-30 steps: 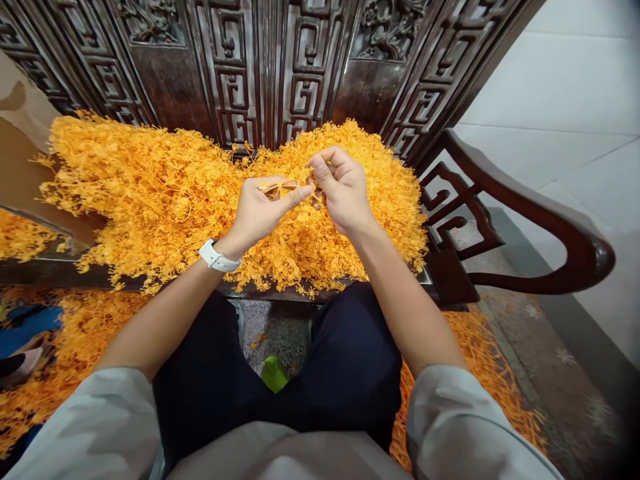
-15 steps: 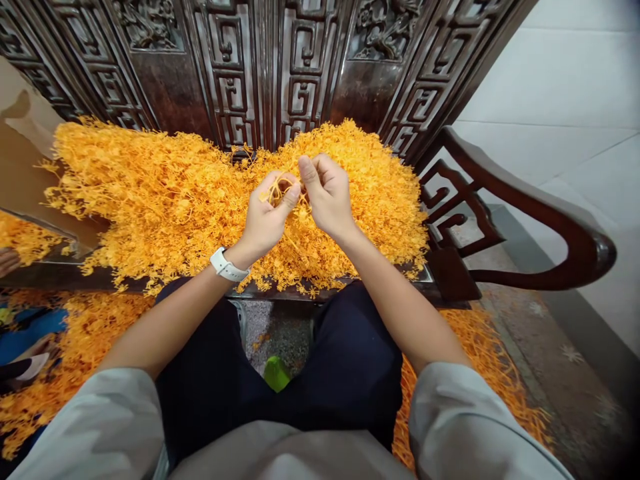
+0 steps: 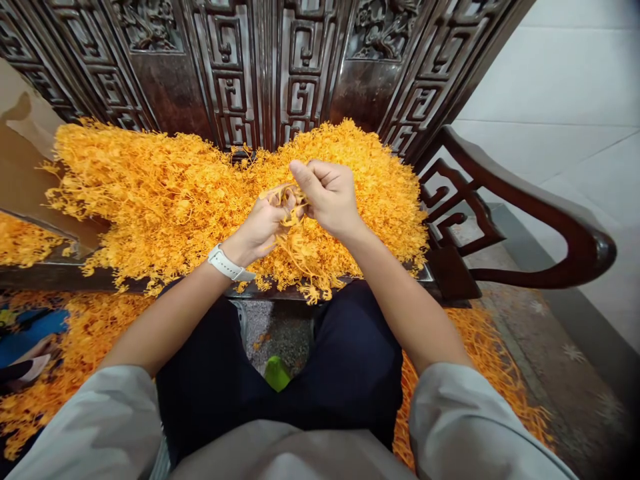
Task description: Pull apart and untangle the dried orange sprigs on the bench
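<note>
My left hand [image 3: 260, 227], with a white band on its wrist, is closed on a thin, branching orange sprig [image 3: 292, 215] that looks like plastic. Some of its strands loop up above the thumb, and others seem to hang below the fingers. Beside it, my right hand [image 3: 331, 195] is curled with the thumb raised, its fingertips meeting the strands at the left hand. What exactly those fingers pinch is partly hidden. Both hands are over a big heap of similar orange sprigs [image 3: 150, 193] on a dark wooden bench.
The bench has a carved back [image 3: 233, 80] and a curved armrest [image 3: 545, 207] at right. A cardboard piece [image 3: 30, 160] stands at left. More orange strands [image 3: 480, 347] lie on the floor, and a green object [image 3: 277, 373] is between my legs. Another person's arm [image 3: 37, 350] shows at lower left.
My left hand has turned and dropped slightly, and more strands show below it. My right hand has turned, with its thumb tipping left. The other person's hand at the left edge has gone from view.
</note>
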The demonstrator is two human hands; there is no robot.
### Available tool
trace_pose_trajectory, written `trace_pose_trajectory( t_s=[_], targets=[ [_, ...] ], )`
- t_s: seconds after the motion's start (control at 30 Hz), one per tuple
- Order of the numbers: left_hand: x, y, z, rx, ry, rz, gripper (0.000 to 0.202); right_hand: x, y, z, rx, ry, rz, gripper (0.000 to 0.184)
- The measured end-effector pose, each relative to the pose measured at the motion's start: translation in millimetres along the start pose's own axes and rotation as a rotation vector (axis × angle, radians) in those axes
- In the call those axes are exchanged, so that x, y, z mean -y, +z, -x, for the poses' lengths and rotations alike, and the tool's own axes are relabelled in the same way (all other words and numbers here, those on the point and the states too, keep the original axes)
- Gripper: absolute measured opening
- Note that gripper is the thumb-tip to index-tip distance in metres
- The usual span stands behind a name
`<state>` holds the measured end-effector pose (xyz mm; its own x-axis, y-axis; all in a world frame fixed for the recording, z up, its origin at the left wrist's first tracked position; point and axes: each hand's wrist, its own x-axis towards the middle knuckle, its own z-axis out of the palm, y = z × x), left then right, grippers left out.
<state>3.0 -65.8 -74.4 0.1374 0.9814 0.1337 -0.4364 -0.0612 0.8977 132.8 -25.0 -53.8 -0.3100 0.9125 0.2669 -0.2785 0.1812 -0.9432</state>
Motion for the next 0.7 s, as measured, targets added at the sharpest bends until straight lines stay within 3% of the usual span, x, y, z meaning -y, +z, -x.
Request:
trace_pose_trajectory(
  t_s=[0.13,0.23,0.4,0.53,0.6,0.7],
  targets=[
    [-8.5,4.4,8.1,0.145,-0.005,0.015,0.028,1.3,-8.8,-0.6,0.065,0.087,-0.118,0.061],
    [-11.2,5.6,12.3,0.189,-0.023,0.05,0.032,5.3,-15.9,-3.0,0.109,0.138,-0.183,0.057],
    [-20.6,1.4,9.6,0.054,0.057,0.088,0.034,12.7,-31.9,-14.8,0.128,0.105,-0.258,0.066],
    [-25.5,-10.0,-1.2,-0.06,0.104,-0.034,0.022,-13.6,-65.6,-40.7,-0.066,-0.116,-0.023,0.06],
    [-23.8,-18.2,-7.0,-0.123,0.106,-0.084,0.024,-36.0,-91.3,-57.4,-0.175,-0.216,0.224,0.069],
    [-19.9,-29.4,-13.3,-0.197,0.103,-0.09,0.03,-61.1,-126.6,-74.9,-0.387,-0.238,0.55,0.085]
  ],
)
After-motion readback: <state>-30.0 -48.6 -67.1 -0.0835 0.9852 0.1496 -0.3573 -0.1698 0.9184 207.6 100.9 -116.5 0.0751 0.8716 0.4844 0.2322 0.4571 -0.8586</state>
